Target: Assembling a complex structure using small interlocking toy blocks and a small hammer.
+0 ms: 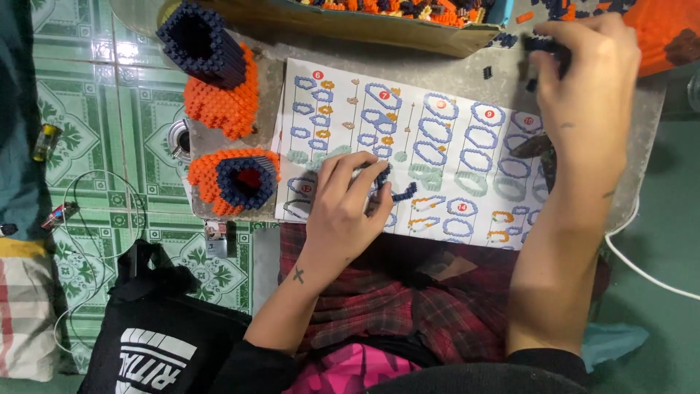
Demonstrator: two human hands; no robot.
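Note:
My left hand [348, 203] rests on a printed instruction sheet [452, 131] and pinches a short chain of dark blue small bricks [397, 191]. My right hand [583, 80] reaches to the far right of the small grey table [467, 69], its fingers closed on a few dark blue bricks [541, 44] beside loose ones. The sheet shows many ring-shaped building steps in blue and orange.
Two built pieces of orange and dark blue bricks [219, 69] [237, 181] stand at the table's left. A cardboard tray of loose bricks [379, 22] lies at the back, an orange build [667, 33] at the far right. A black bag [157, 328] sits on the green tiled floor.

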